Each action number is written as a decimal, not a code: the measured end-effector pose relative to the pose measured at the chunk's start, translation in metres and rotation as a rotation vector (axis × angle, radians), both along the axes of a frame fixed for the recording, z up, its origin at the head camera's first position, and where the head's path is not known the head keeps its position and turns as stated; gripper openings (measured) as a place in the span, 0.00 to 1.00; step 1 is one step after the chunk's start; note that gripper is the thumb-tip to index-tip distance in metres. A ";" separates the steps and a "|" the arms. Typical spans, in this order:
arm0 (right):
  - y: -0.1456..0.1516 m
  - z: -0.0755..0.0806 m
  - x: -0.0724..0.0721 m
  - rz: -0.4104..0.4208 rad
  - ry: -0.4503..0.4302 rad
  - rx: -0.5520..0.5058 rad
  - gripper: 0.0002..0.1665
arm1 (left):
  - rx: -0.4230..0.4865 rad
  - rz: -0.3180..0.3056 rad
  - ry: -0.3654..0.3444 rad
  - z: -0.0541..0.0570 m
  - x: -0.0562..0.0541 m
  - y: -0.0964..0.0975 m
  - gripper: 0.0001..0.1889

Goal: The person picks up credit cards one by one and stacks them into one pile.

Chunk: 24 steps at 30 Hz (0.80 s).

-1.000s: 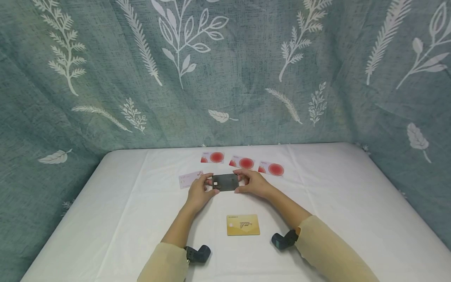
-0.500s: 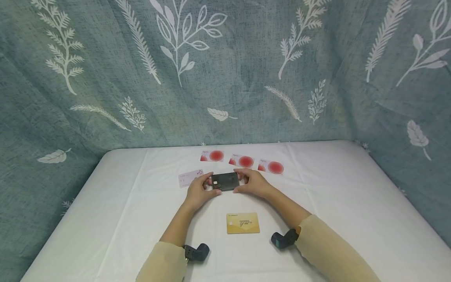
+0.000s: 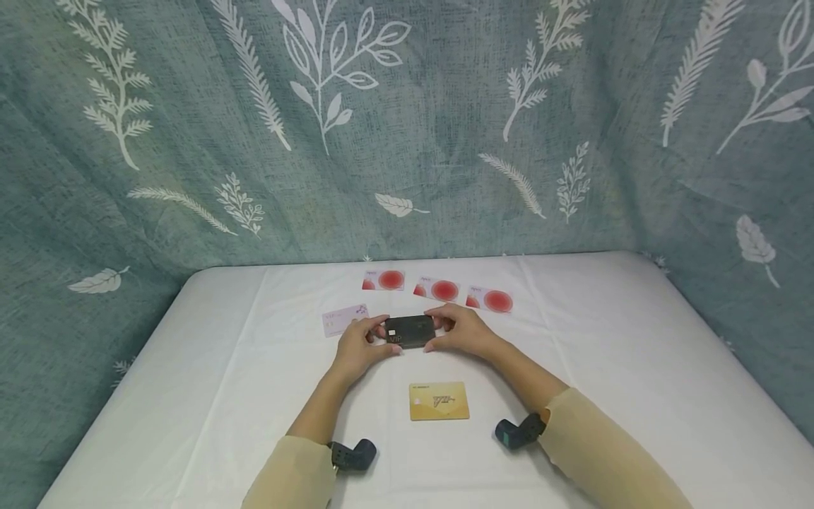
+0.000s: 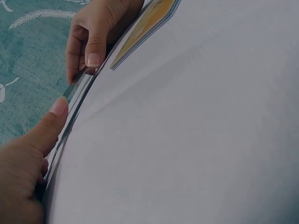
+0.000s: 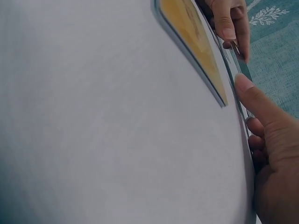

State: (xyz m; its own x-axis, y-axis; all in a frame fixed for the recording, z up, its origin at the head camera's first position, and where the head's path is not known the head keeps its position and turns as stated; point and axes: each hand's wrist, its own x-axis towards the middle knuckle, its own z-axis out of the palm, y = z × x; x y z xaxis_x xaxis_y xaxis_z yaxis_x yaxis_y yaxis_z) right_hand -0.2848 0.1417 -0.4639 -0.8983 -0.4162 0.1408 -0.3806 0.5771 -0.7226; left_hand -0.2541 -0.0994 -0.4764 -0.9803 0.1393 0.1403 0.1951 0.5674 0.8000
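A black card point(image 3: 412, 331) marked VIP, with a small pale square, is held between both hands in the head view. The left hand point(image 3: 356, 350) pinches its left end, thumb on the near edge and fingers at the far side. On the right end, the right hand point(image 3: 467, 332) grips it in the same way. Both wrist views show the card nearly edge-on, so its face is hidden there. Nearer the person, a gold card point(image 3: 439, 410) lies flat on the white cloth; layered edges show under its gold top point(image 5: 189, 35) in the right wrist view.
Behind the hands, a pale purple card point(image 3: 337, 322) lies partly beside the left fingers. Three cards with red circles lie further back: a left one point(image 3: 391, 280), a middle one point(image 3: 444, 290) and a right one point(image 3: 497, 301). A patterned teal curtain point(image 3: 407, 141) hangs behind the table.
Both hands keep hold of the black card, which has shifted slightly right and toward the person. The gold card and the cards at the back stay where they were.
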 end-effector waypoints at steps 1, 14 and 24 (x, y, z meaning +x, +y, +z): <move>0.001 0.000 0.001 0.004 0.001 -0.001 0.39 | 0.002 -0.005 0.003 0.000 0.001 0.000 0.34; 0.006 0.001 0.009 0.051 0.039 -0.007 0.38 | 0.006 -0.063 0.064 -0.001 0.006 -0.003 0.33; 0.009 0.007 0.024 0.055 0.015 -0.024 0.37 | 0.008 -0.100 0.073 0.000 0.015 -0.002 0.32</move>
